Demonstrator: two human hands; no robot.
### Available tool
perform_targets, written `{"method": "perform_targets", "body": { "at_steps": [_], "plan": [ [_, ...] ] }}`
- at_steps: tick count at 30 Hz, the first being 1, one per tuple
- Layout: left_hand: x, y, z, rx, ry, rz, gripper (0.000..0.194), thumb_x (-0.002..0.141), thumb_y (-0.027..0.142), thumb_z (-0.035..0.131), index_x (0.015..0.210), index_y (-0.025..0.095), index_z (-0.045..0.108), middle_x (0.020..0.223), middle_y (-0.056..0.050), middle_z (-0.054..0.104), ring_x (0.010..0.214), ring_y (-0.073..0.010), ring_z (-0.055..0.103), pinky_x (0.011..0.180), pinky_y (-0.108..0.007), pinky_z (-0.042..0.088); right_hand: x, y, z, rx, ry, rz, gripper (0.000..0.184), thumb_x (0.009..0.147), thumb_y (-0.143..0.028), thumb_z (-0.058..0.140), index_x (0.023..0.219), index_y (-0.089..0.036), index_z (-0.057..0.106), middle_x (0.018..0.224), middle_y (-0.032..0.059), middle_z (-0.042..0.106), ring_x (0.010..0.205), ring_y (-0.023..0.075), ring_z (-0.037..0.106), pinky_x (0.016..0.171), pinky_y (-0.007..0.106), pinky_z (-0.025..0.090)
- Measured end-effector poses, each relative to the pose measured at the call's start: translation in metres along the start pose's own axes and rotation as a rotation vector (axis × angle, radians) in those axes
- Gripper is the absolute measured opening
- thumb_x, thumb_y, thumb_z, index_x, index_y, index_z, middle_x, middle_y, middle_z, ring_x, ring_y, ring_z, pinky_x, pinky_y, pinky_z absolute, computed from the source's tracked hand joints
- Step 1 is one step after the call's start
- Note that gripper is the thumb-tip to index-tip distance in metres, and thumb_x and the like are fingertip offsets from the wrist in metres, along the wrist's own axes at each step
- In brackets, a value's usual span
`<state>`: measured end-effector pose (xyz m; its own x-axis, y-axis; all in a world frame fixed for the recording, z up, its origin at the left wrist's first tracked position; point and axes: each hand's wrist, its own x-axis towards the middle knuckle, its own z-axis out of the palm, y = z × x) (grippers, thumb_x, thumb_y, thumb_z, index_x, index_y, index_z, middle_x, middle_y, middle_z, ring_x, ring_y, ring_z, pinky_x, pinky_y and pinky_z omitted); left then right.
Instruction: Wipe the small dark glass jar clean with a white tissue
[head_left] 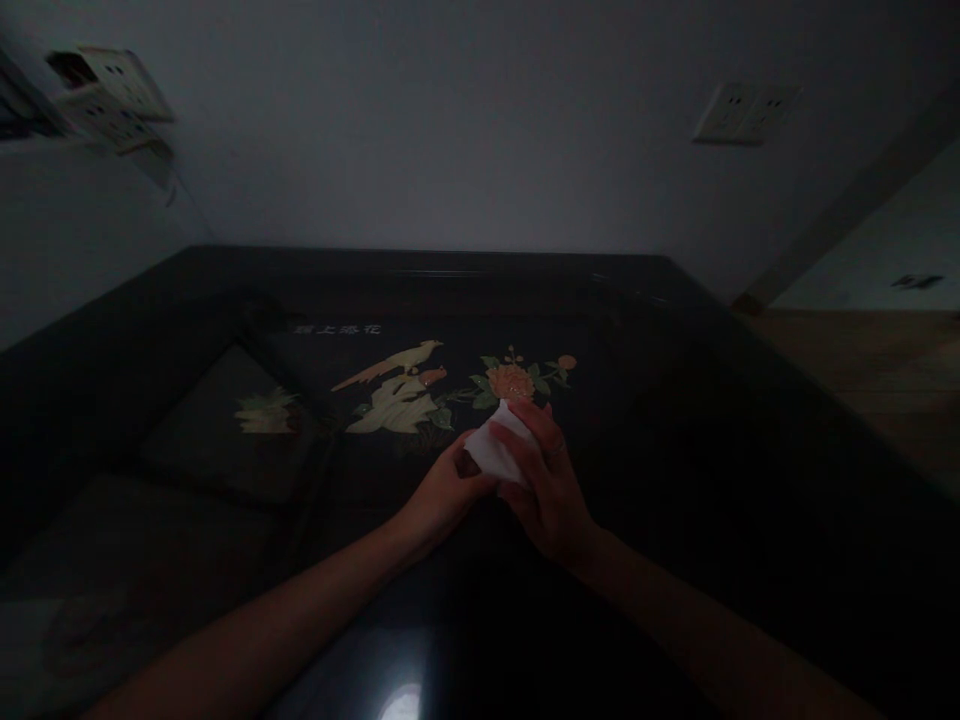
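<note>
A folded white tissue [495, 452] is held between my two hands, low over a dark glossy tabletop [645, 480]. My left hand [448, 490] grips its left edge, the thumb along the near side. From the right, my right hand [546, 470] wraps its fingers over the tissue's top and right side. Just beyond the tissue is an orange flower picture [511, 382] with green leaves, set in the tabletop. To its left a pale bird picture [397, 365] sits above a cream rock shape. The dimness hides whether the tissue touches the surface.
A grey wall [435, 130] rises behind the table's far edge. White sockets [750, 112] are on it at the right, and more sockets [112, 95] at the upper left. Wooden floor [885, 370] shows beyond the right side. Reflections cross the tabletop's left part.
</note>
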<state>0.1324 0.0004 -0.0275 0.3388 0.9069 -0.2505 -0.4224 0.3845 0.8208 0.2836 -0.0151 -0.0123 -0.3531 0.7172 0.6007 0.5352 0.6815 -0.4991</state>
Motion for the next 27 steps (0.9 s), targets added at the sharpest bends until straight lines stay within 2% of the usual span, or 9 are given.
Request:
{"method": "perform_targets", "body": {
  "at_steps": [2, 5, 10, 15, 19, 22, 27],
  "plan": [
    [0.001, -0.001, -0.001, -0.012, -0.013, 0.018, 0.052, 0.057, 0.011, 0.077, 0.106, 0.016, 0.06, 0.102, -0.007, 0.067, 0.098, -0.0234, 0.06, 0.088, -0.033, 0.043, 0.0, 0.0, 0.0, 0.053, 0.018, 0.026, 0.049, 0.093, -0.034, 0.04, 0.141, -0.03, 0.035, 0.146, 0.0075, 0.035, 0.137, 0.0299, 0.028, 0.114, 0.056, 0.016],
    [0.0, -0.002, -0.002, -0.006, -0.048, 0.055, 0.052, 0.059, 0.022, 0.081, 0.106, 0.016, 0.059, 0.106, -0.008, 0.066, 0.1, -0.0239, 0.06, 0.088, -0.032, 0.043, 0.0, -0.001, 0.001, 0.173, 0.084, 0.111, 0.043, 0.095, -0.034, 0.033, 0.138, -0.031, 0.04, 0.144, 0.0051, 0.039, 0.135, 0.0272, 0.033, 0.113, 0.052, 0.021],
    [-0.003, 0.002, -0.004, 0.037, -0.138, 0.029, 0.056, 0.061, 0.035, 0.082, 0.108, 0.015, 0.06, 0.107, -0.01, 0.065, 0.102, -0.0255, 0.06, 0.094, -0.036, 0.041, 0.0, 0.003, 0.004, 0.475, 0.193, 0.411, 0.04, 0.097, -0.041, 0.029, 0.129, -0.029, 0.05, 0.13, 0.0055, 0.056, 0.119, 0.022, 0.052, 0.104, 0.042, 0.038],
    [-0.003, 0.001, -0.006, 0.043, -0.172, 0.034, 0.057, 0.063, 0.039, 0.08, 0.111, 0.015, 0.061, 0.111, -0.012, 0.065, 0.108, -0.0272, 0.058, 0.102, -0.039, 0.036, 0.0, 0.009, 0.01, 0.622, 0.231, 0.633, 0.051, 0.091, -0.057, 0.031, 0.122, -0.026, 0.057, 0.114, 0.0066, 0.066, 0.109, 0.0253, 0.059, 0.094, 0.04, 0.048],
    [-0.002, -0.002, -0.005, 0.027, -0.199, 0.054, 0.056, 0.067, 0.041, 0.078, 0.114, 0.014, 0.061, 0.117, -0.014, 0.063, 0.112, -0.0279, 0.056, 0.105, -0.04, 0.033, 0.002, 0.01, 0.01, 0.662, 0.188, 0.653, 0.053, 0.092, -0.057, 0.025, 0.121, -0.028, 0.057, 0.106, 0.0054, 0.068, 0.1, 0.0245, 0.063, 0.085, 0.038, 0.053],
    [-0.003, -0.001, -0.003, 0.025, -0.193, 0.067, 0.06, 0.066, 0.037, 0.079, 0.119, 0.016, 0.06, 0.123, -0.012, 0.061, 0.119, -0.0279, 0.052, 0.108, -0.039, 0.03, 0.003, 0.009, 0.007, 0.659, 0.194, 0.618, 0.048, 0.091, -0.057, 0.029, 0.117, -0.028, 0.058, 0.109, 0.0048, 0.067, 0.102, 0.0239, 0.062, 0.085, 0.035, 0.052],
    [-0.005, 0.004, 0.001, 0.011, -0.149, 0.028, 0.065, 0.06, 0.032, 0.083, 0.119, 0.017, 0.06, 0.124, -0.011, 0.061, 0.12, -0.03, 0.051, 0.104, -0.041, 0.036, 0.001, 0.005, 0.003, 0.63, 0.207, 0.573, 0.041, 0.093, -0.052, 0.034, 0.112, -0.025, 0.057, 0.106, 0.0042, 0.066, 0.093, 0.0206, 0.062, 0.081, 0.033, 0.051]
  ]
}}
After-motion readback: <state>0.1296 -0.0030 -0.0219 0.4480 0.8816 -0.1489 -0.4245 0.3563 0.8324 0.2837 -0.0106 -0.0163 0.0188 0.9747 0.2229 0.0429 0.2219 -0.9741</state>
